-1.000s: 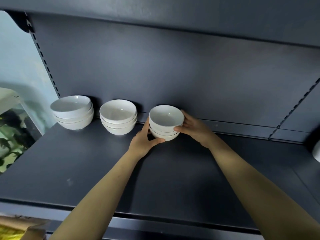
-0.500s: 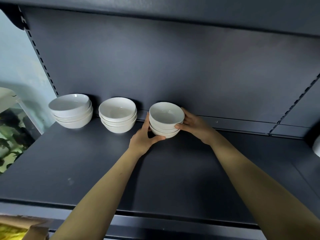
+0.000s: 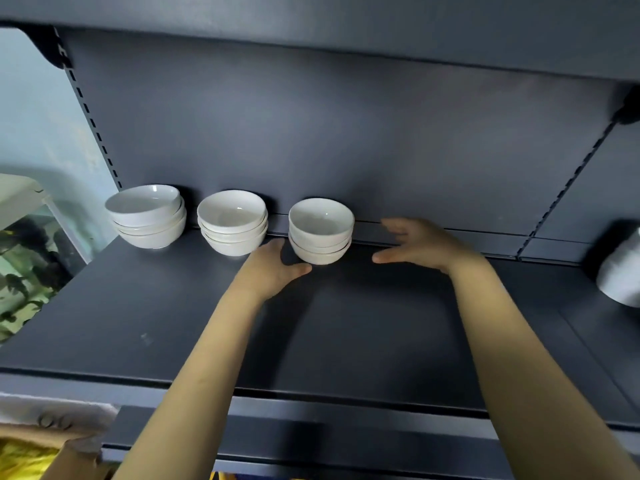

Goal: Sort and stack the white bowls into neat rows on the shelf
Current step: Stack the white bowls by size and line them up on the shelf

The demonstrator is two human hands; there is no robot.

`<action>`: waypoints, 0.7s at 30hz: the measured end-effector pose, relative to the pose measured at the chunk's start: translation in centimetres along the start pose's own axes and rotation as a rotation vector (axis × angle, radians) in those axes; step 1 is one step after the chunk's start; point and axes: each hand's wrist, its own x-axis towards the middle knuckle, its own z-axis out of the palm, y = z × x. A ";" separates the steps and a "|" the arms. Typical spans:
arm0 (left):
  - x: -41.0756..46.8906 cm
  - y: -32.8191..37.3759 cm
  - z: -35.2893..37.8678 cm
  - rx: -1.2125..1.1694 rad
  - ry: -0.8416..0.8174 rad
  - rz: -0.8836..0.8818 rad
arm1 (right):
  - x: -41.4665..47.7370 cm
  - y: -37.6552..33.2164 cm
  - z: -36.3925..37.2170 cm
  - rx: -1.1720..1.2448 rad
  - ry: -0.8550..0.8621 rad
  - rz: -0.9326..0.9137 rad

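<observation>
Both my hands have let go of the stack of round white ceramic bowls they clasped half a second ago; it now stands between them at the back of the dark grey metal shelf. My left hand is relaxed and empty, its thumb just beside the stack's base; I cannot tell whether it touches. My right hand is spread wide, empty, clear of the bowls. Left of my left hand stand the middle stack and the far-left stack, so three stacks form one row. Well right of my right hand, a pale rounded object may remain unsorted.
</observation>
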 end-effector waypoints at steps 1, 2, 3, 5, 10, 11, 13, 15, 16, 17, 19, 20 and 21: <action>-1.3 1.2 -0.2 0.033 0.041 0.055 | -1.5 -0.1 -0.6 -0.037 -0.012 0.021; -2.4 2.4 -0.1 0.089 0.060 0.111 | -3.0 -0.2 -1.0 -0.074 -0.021 0.040; -3.3 3.6 0.2 0.150 0.053 0.153 | -4.6 -0.1 -1.5 -0.115 -0.022 0.057; -4.7 6.1 1.4 0.263 -0.003 0.189 | -8.2 0.4 -2.3 -0.213 -0.002 0.077; -8.1 12.3 6.8 0.412 -0.131 0.327 | -18.2 4.6 -5.4 -0.314 0.040 0.177; -9.0 13.5 8.2 0.429 -0.156 0.353 | -20.2 5.8 -6.1 -0.316 0.063 0.195; -10.9 16.2 11.0 0.439 -0.194 0.393 | -24.2 8.5 -7.7 -0.307 0.133 0.228; -13.2 19.1 14.0 0.410 -0.231 0.430 | -28.6 11.2 -9.5 -0.280 0.193 0.272; -14.4 20.4 15.6 0.399 -0.255 0.451 | -30.8 12.6 -10.3 -0.267 0.216 0.295; -15.6 21.7 17.1 0.392 -0.278 0.475 | -33.0 14.1 -11.1 -0.267 0.238 0.315; -17.6 24.1 20.0 0.386 -0.314 0.516 | -36.9 17.0 -12.6 -0.277 0.286 0.350; -18.5 25.3 21.3 0.384 -0.322 0.532 | -38.6 18.2 -13.3 -0.266 0.310 0.364; -19.4 26.4 22.5 0.382 -0.324 0.546 | -40.1 19.4 -14.0 -0.248 0.330 0.377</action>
